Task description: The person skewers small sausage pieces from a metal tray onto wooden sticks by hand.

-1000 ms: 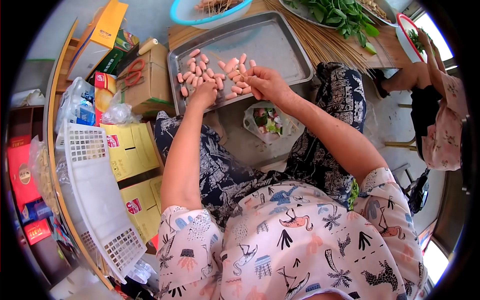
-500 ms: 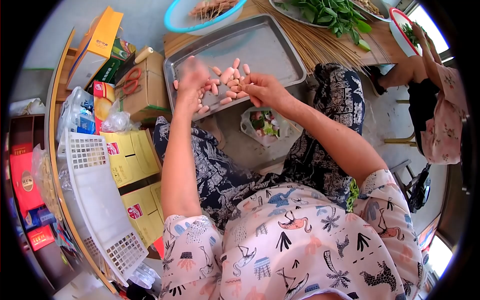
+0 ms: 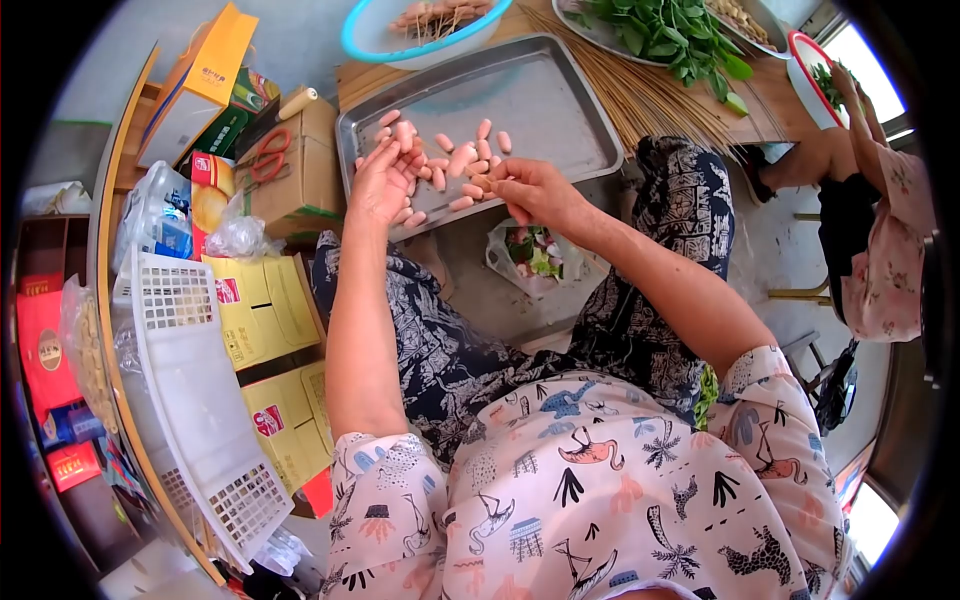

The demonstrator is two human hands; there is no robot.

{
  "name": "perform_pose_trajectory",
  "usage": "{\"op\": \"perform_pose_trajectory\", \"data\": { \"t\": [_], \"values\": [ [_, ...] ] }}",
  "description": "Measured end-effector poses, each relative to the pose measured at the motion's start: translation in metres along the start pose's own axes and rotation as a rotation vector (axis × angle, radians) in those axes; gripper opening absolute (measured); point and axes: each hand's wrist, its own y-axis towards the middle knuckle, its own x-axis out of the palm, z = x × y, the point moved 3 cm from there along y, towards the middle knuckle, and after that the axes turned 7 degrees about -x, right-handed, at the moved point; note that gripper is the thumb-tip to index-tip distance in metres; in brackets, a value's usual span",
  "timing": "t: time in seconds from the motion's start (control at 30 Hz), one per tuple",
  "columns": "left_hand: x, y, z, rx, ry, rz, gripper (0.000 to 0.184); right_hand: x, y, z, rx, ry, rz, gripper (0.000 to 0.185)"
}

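A shallow metal tray (image 3: 500, 90) lies before me with several small pink sausages (image 3: 463, 160) scattered over its near half. Over the tray's near left part, my left hand (image 3: 380, 182) is turned palm up with fingers curled, and a small sausage (image 3: 404, 134) shows at its fingertips. At the near edge, my right hand (image 3: 540, 190) is closed in a pinch beside the sausages. Whatever sits between its thumb and fingers is too small to make out.
Thin wooden skewers (image 3: 640, 105) lie right of the tray. Behind it stands a blue-rimmed basin (image 3: 425, 50) with skewered food. Leafy greens (image 3: 670, 35) fill a plate. On the left are a carton (image 3: 300, 175) with red scissors (image 3: 271, 155). A bag of scraps (image 3: 530, 258) sits below. Another person (image 3: 880, 230) works at right.
My left hand, blurred before, has turned palm up and drawn slightly nearer, with a sausage now visible at its fingers. My right hand remains pinched in nearly the same spot. The view shifted slightly.
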Motion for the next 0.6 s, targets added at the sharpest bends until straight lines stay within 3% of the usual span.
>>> {"op": "perform_pose_trajectory", "data": {
  "t": [0.2, 0.3, 0.6],
  "values": [
    [-0.004, 0.003, -0.001, -0.014, -0.01, -0.025, 0.02, -0.001, 0.003, 0.008, -0.035, 0.044, -0.006, 0.015],
    [0.002, -0.001, 0.0, -0.014, -0.001, 0.003, 0.013, -0.001, 0.003, 0.008, -0.029, 0.041, -0.006, 0.015],
    [0.001, -0.001, 0.0, 0.002, 0.025, -0.025, 0.021, -0.001, 0.001, 0.004, -0.01, 0.0, -0.008, 0.016]
  ]
}}
